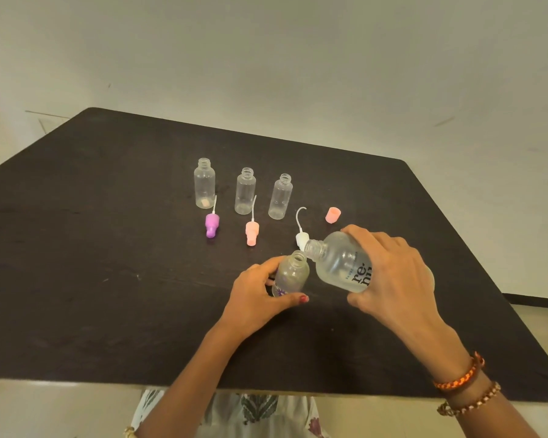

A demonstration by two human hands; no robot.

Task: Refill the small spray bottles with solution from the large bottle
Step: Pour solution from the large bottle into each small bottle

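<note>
Gripping the large bottle (342,263) tipped toward nine o'clock, the right hand (389,273) held its neck just beside the mouth of a small spray bottle (291,273) at six o'clock on the table (76,279), which the left hand (257,292) clasped with curled fingers and thumb.

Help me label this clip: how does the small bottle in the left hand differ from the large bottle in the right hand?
The small bottle is slimmer, clear, and stands nearly upright in the left hand; the large bottle is wider, frosted, and tipped by the right hand with its mouth toward the small one's opening. The small bottle bears a purple flower mark; the large bottle has dark lettering. Both are uncapped and held.
</note>
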